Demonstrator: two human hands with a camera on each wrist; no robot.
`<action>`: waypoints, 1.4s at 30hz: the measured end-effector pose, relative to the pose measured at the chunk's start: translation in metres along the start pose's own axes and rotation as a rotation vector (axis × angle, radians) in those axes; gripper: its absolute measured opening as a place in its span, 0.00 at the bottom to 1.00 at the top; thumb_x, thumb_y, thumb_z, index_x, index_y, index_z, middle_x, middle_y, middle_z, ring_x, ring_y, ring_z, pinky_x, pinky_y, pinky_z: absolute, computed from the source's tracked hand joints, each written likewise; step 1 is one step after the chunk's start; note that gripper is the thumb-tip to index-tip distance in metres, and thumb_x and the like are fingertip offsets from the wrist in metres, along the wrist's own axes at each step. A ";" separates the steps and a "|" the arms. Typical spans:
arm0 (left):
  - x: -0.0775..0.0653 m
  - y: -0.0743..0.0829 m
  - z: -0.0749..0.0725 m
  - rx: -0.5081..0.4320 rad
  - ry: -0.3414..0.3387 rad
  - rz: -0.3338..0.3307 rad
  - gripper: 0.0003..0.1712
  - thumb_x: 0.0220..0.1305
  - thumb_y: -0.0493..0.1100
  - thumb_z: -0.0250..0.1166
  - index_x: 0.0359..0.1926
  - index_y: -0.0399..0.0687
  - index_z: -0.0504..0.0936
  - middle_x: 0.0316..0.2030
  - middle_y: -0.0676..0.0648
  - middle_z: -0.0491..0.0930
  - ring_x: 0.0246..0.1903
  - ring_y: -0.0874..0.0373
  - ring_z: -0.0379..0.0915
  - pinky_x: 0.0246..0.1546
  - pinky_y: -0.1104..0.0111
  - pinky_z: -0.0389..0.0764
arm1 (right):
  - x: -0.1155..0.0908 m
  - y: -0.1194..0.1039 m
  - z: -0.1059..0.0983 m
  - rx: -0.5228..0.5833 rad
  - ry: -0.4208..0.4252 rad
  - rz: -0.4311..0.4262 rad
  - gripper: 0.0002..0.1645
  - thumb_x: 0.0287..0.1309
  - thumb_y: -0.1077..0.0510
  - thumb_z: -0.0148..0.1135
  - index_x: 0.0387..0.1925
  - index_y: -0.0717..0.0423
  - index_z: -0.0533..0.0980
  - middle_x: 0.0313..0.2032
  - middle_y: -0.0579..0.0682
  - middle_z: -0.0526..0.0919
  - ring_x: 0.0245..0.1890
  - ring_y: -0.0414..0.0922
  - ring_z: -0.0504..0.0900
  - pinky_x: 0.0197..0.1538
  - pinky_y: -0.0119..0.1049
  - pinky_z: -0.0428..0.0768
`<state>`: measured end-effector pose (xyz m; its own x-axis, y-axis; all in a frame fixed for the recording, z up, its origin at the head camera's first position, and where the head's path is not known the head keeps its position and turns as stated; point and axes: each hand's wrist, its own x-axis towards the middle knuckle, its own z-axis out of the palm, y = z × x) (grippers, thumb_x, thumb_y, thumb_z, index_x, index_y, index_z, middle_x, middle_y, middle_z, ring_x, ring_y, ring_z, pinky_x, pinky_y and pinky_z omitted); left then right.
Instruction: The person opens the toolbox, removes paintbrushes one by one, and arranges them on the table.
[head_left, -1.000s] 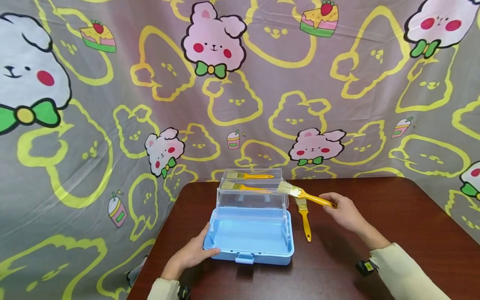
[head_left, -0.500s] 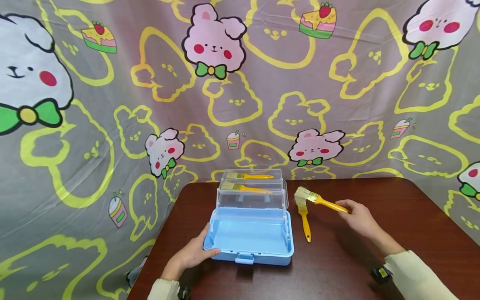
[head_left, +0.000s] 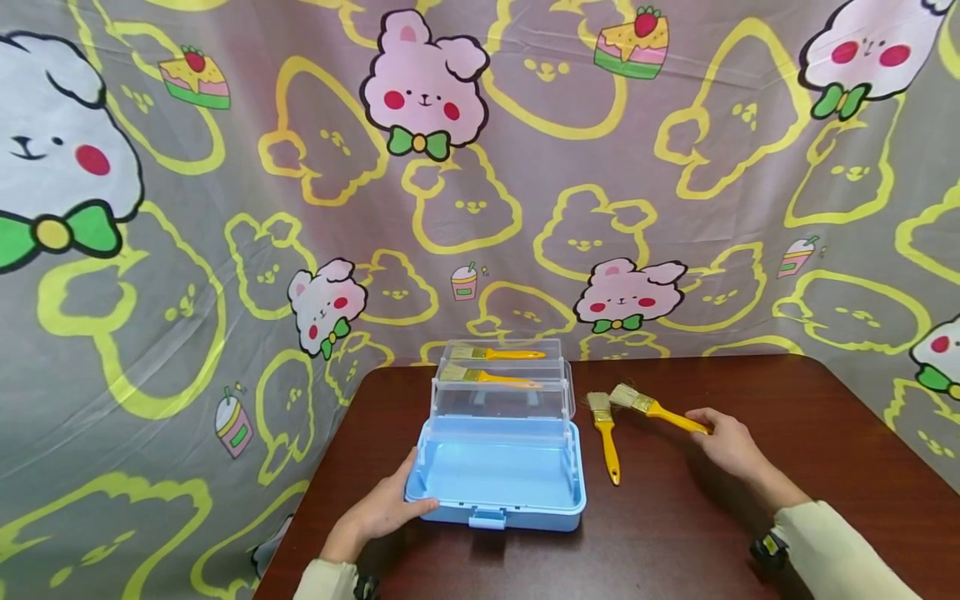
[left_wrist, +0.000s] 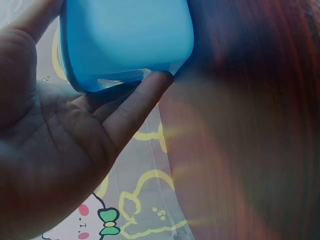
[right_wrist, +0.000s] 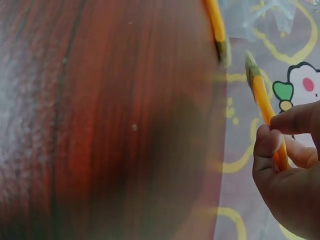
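My right hand [head_left: 731,442] pinches the end of a paintbrush's yellow handle [right_wrist: 264,100] between thumb and fingers. The bristles [head_left: 628,395] of this brush point left, low over the table. Just left of it a second paintbrush [head_left: 607,440] lies on the wood, bristles toward the back. A light blue plastic storage box [head_left: 498,471] stands with its lid raised and its bottom compartment bare. Its left front corner is gripped by my left hand [head_left: 384,504], thumb at the front rim and fingers along the side; the left wrist view shows the blue wall [left_wrist: 130,37] against the fingers.
Clear stepped trays [head_left: 498,398] rise behind the box's blue base, with one paintbrush [head_left: 487,377] in the lower level and another paintbrush [head_left: 498,354] above it. A patterned curtain [head_left: 465,200] hangs behind the dark wooden table [head_left: 675,533].
My right hand has moved right and down with its paintbrush, away from the trays and toward the table beside the other brush. The left hand and the box stay as they were.
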<state>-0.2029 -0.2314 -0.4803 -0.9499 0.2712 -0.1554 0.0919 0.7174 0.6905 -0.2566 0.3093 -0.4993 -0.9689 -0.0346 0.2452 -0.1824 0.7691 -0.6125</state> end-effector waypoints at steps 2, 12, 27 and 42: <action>0.000 0.000 0.000 0.001 -0.001 -0.003 0.60 0.56 0.60 0.67 0.73 0.38 0.40 0.69 0.33 0.53 0.62 0.42 0.59 0.58 0.43 0.60 | 0.001 0.004 0.003 -0.010 0.010 -0.008 0.18 0.55 0.66 0.59 0.48 0.69 0.75 0.44 0.67 0.80 0.37 0.55 0.77 0.35 0.42 0.71; 0.000 0.000 -0.001 -0.008 0.000 -0.006 0.59 0.57 0.59 0.67 0.74 0.39 0.40 0.69 0.33 0.53 0.62 0.42 0.58 0.59 0.43 0.60 | 0.003 0.014 0.010 -0.030 0.016 0.015 0.18 0.54 0.66 0.58 0.47 0.70 0.76 0.44 0.68 0.80 0.35 0.54 0.76 0.35 0.41 0.70; -0.001 0.000 0.000 -0.022 -0.003 -0.013 0.60 0.57 0.59 0.67 0.73 0.39 0.39 0.69 0.33 0.52 0.63 0.42 0.58 0.59 0.43 0.60 | 0.000 0.009 0.012 -0.047 -0.138 -0.043 0.17 0.55 0.68 0.60 0.48 0.69 0.77 0.44 0.66 0.80 0.43 0.59 0.78 0.42 0.53 0.76; 0.002 -0.002 0.001 -0.021 0.000 -0.017 0.60 0.56 0.60 0.67 0.74 0.40 0.39 0.69 0.33 0.52 0.62 0.41 0.59 0.59 0.43 0.60 | -0.010 0.004 0.011 -0.025 -0.244 -0.097 0.22 0.48 0.66 0.66 0.47 0.69 0.77 0.40 0.58 0.82 0.40 0.53 0.80 0.39 0.46 0.78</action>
<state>-0.2043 -0.2317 -0.4827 -0.9512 0.2593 -0.1676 0.0693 0.7083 0.7025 -0.2496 0.3058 -0.5130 -0.9592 -0.2600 0.1114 -0.2756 0.7701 -0.5753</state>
